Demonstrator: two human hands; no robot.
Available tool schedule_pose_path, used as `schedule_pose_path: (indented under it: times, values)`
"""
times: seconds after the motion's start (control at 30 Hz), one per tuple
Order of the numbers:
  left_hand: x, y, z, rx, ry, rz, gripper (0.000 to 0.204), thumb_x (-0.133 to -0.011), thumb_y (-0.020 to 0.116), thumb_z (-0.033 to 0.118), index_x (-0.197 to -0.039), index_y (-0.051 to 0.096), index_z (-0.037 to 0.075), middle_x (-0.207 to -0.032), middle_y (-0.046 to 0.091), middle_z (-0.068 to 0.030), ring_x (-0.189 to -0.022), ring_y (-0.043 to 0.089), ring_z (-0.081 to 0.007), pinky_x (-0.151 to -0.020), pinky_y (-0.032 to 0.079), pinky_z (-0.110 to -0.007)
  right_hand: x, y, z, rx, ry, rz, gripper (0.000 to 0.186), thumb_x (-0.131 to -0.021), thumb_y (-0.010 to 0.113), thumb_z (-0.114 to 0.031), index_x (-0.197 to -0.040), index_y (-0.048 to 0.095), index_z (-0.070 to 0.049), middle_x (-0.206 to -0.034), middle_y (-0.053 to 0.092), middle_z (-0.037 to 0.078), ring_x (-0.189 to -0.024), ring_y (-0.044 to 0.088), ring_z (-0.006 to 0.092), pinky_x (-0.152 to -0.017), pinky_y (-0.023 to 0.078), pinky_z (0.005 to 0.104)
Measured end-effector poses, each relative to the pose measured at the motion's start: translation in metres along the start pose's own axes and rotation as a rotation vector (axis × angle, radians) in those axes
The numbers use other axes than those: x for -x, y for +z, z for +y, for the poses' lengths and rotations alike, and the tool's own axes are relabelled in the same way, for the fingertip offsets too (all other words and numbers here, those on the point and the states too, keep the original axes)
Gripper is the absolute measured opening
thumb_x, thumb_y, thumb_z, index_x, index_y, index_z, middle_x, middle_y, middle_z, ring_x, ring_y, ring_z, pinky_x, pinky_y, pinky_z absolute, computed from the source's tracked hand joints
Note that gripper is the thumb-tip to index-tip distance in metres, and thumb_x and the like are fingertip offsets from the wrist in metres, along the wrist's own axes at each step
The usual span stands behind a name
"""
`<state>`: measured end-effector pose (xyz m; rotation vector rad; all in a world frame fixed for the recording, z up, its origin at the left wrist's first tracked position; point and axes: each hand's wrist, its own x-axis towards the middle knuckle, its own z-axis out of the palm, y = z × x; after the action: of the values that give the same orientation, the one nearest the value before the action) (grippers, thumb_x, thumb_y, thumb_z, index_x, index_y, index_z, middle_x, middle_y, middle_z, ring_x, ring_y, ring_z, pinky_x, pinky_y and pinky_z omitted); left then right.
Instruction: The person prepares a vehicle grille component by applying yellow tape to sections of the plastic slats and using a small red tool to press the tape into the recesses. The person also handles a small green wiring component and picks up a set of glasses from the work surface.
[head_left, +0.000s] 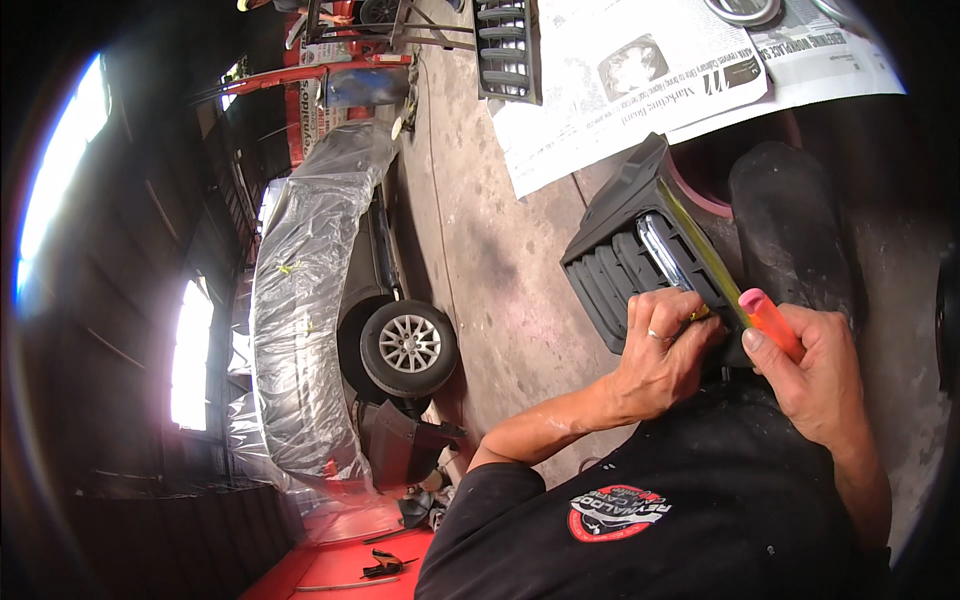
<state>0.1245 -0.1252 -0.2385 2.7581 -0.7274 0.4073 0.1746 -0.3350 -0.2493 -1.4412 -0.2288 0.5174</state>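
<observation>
A black plastic bumper grille piece (pixel 615 270) with a chrome strip (pixel 658 250) and a band of yellow tape (pixel 700 228) along one side lies in front of me, close to my dark-clad knee. My left hand (pixel 660 350) is closed at its lower part, fingers bent over a small yellow item, perhaps tape, that is mostly hidden. My right hand (pixel 810 375) is closed around an orange tool (pixel 775 325) with a pink end, its thumb resting by the tape at the piece's edge.
A car under plastic sheeting (pixel 305 260) stands on the left, with its wheel (pixel 408 349) showing. Newspapers (pixel 560 140) and another grille (pixel 505 50) lie on the concrete floor (pixel 500 260) above. A red surface (pixel 320 570) is at lower left; part of another person (pixel 265 5) shows at the top.
</observation>
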Motion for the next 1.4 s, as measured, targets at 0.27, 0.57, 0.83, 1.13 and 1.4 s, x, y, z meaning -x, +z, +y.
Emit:
schedule_pose_path:
  times: [0.27, 0.57, 0.83, 1.13, 1.4]
  values:
    - [-0.001, -0.002, -0.016, 0.084, 0.087, -0.089, 0.033, -0.067, 0.073, 0.008, -0.099, 0.066, 0.007, -0.112, 0.052, -0.0079, -0.103, 0.050, -0.0285, -0.085, 0.037, -0.043, -0.001, -0.005, 0.002, 0.014, 0.032, -0.043, 0.026, -0.088, 0.066, -0.012, -0.070, 0.057, 0.002, -0.055, 0.052, 0.009, -0.048, 0.047, 0.0133, -0.050, 0.036, 0.0309]
    - [-0.002, 0.000, -0.021, 0.114, 0.102, -0.103, 0.028, -0.068, 0.073, 0.012, -0.095, 0.066, 0.009, -0.113, 0.050, -0.0085, -0.106, 0.046, -0.0278, -0.088, 0.035, -0.045, 0.002, -0.003, 0.005, 0.016, 0.057, -0.040, 0.023, -0.086, 0.067, -0.011, -0.070, 0.056, 0.002, -0.053, 0.047, 0.011, -0.048, 0.044, 0.0131, -0.049, 0.035, 0.0317]
    - [-0.004, -0.005, -0.024, 0.163, 0.110, -0.225, 0.026, -0.069, 0.072, 0.013, -0.095, 0.067, 0.013, -0.120, 0.048, -0.0122, -0.119, 0.042, -0.0316, -0.095, 0.033, -0.051, 0.006, -0.003, 0.012, 0.032, 0.100, 0.004, 0.025, -0.089, 0.066, -0.013, -0.072, 0.056, 0.003, -0.054, 0.046, 0.008, -0.050, 0.040, 0.0117, -0.050, 0.034, 0.0317]
    - [0.004, -0.012, -0.027, 0.149, 0.020, -0.264, 0.028, -0.068, 0.071, 0.010, -0.095, 0.070, 0.019, -0.131, 0.046, -0.0141, -0.125, 0.039, -0.0345, -0.097, 0.032, -0.053, 0.004, -0.011, 0.018, -0.001, 0.135, -0.016, 0.030, -0.094, 0.063, -0.018, -0.073, 0.057, 0.002, -0.058, 0.052, 0.005, -0.055, 0.045, 0.0094, -0.053, 0.036, 0.0289]
    - [0.003, -0.009, -0.026, 0.145, -0.004, -0.306, 0.038, -0.062, 0.074, 0.007, -0.096, 0.074, 0.024, -0.136, 0.040, -0.0137, -0.129, 0.035, -0.0366, -0.105, 0.027, -0.052, 0.008, -0.014, 0.028, -0.016, 0.157, 0.000, 0.034, -0.096, 0.062, -0.023, -0.074, 0.058, 0.002, -0.059, 0.051, 0.002, -0.058, 0.046, 0.0078, -0.056, 0.041, 0.0263]
